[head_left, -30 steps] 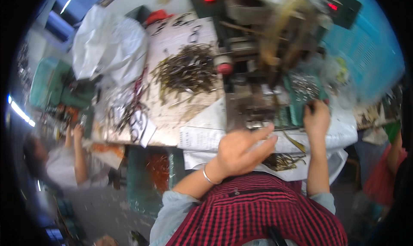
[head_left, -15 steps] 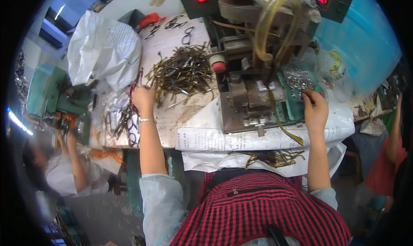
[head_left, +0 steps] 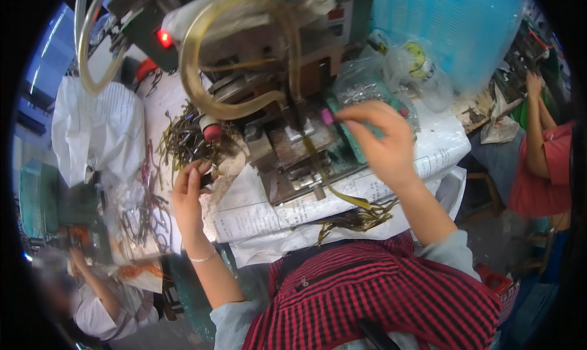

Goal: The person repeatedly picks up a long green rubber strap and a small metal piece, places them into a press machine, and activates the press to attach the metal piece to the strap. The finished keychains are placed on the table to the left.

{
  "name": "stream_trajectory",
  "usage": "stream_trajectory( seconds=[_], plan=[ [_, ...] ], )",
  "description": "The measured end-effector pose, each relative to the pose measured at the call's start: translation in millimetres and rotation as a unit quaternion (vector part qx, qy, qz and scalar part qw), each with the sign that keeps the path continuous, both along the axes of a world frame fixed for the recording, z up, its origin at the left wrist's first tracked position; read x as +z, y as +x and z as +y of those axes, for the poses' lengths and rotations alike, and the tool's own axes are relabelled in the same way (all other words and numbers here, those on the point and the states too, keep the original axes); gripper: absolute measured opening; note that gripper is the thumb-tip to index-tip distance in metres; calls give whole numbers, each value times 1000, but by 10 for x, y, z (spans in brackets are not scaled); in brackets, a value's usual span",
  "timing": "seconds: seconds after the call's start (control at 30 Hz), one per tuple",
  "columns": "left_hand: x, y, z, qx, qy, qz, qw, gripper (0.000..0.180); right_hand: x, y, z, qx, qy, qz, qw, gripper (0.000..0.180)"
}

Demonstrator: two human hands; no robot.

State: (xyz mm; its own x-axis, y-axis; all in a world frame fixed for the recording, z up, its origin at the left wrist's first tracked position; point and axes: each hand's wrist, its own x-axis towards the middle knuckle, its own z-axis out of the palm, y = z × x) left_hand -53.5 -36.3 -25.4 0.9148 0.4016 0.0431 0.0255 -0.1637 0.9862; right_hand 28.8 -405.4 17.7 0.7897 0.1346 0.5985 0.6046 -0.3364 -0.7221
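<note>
My left hand [head_left: 191, 194] is closed, thumb against fingers, around a small dark piece [head_left: 207, 179] whose kind I cannot make out. It is at the near edge of a heap of olive-brown eyeglass temples [head_left: 183, 133]. My right hand [head_left: 388, 142], slightly blurred, pinches above the bench machine [head_left: 284, 145]. A small pink piece [head_left: 328, 115] shows at its fingertips; whether they hold it is unclear. One olive temple [head_left: 342, 195] reaches from under the machine's head toward me. Beyond my right hand, small shiny metal parts [head_left: 361, 93] lie on a green tray [head_left: 347, 130].
More temples [head_left: 358, 218] rest on white printed sheeting [head_left: 287, 209] at the front edge. A yellowish hose [head_left: 189, 56] loops above the machine, near a red button [head_left: 212, 133]. At left is a white sack [head_left: 98, 130]; at back right, a blue crate [head_left: 446, 32]. Co-workers sit on both sides.
My view has turned and shifted. My right hand has left the metal parts and come over beside the machine's head. My left hand has drawn back from the heap with a small dark piece.
</note>
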Motion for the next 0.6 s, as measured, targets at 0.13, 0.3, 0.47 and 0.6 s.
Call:
stream_trajectory(
  seconds=[0.13,0.3,0.47,0.6],
  plan=[
    [-37,58,-313,35,-45,-39,998,26,-62,160,529,45,170,87,981,25],
    [5,39,-683,134,224,-238,936,4,-190,90,623,60,279,141,948,42],
    [665,-5,-1229,-14,337,-450,827,12,41,-30,636,110,265,198,937,57],
    [657,57,-1398,-131,511,-452,719,25,295,-306,506,185,264,202,925,65]
  ],
)
